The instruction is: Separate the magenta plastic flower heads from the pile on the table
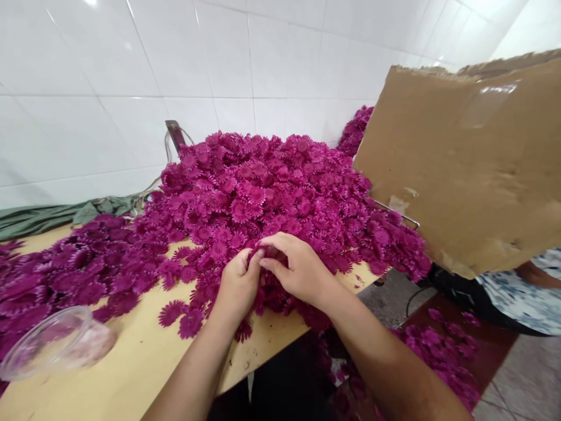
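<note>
A big heap of magenta fabric flower heads (263,187) covers the wooden table (131,362). Both hands meet at the near edge of the heap. My left hand (239,283) is curled, its thumb and fingers pinched on a magenta flower piece (258,257). My right hand (295,269) bends over the same spot, fingertips pressed onto that piece from the right. Loose single flower heads (172,313) lie on the bare wood just left of my left wrist.
A clear plastic container (56,342) lies on its side at the table's left. A torn cardboard sheet (460,169) stands at the right, a person in patterned cloth (521,292) behind it. Green cloth (56,213) lies by the tiled wall. Fallen flowers (438,345) litter the floor.
</note>
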`<move>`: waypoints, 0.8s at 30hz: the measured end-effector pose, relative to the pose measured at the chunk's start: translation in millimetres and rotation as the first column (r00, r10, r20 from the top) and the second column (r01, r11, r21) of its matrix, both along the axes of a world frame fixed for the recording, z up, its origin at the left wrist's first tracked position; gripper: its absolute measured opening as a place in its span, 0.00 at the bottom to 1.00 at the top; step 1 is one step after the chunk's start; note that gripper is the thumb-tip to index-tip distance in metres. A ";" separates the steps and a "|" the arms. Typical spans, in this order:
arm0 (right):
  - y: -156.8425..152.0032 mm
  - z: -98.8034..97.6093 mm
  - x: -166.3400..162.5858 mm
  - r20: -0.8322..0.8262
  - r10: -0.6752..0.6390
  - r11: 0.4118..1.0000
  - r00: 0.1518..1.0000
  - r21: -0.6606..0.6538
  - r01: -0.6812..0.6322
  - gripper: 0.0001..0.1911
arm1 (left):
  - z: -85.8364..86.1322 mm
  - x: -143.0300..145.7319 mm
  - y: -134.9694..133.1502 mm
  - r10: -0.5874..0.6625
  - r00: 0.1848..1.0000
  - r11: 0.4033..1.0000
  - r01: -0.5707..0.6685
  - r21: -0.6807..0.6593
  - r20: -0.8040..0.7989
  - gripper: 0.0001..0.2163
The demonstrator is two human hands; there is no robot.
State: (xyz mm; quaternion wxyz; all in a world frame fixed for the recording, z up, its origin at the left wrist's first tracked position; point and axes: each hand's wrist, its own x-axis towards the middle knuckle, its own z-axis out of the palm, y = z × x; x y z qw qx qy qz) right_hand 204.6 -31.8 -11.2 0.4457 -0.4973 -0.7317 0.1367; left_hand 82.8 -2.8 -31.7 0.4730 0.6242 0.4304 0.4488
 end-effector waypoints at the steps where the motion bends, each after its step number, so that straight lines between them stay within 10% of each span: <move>1: 2.1 -0.4 0.1 -0.054 0.002 0.999 0.999 -0.051 -0.005 0.07 | -0.8 -0.1 0.4 -0.018 1.000 1.000 0.017 -0.018 -0.011 0.12; 14: 23.8 -4.0 3.5 -0.585 -0.146 0.979 0.798 -0.201 0.031 0.04 | 1.2 1.3 -7.3 -0.150 0.988 0.989 0.150 -0.002 -0.028 0.11; 20: 44.1 -0.1 39.9 -0.812 -0.323 0.946 0.485 -0.284 0.154 0.12 | -1.2 -8.2 -13.9 -0.146 0.989 0.986 0.148 -0.073 0.026 0.17; 24: 40.3 -4.3 45.9 -0.723 -0.257 0.966 0.641 -0.171 0.194 0.14 | 0.2 -8.8 -9.2 -0.091 0.992 0.987 0.102 -0.122 0.090 0.18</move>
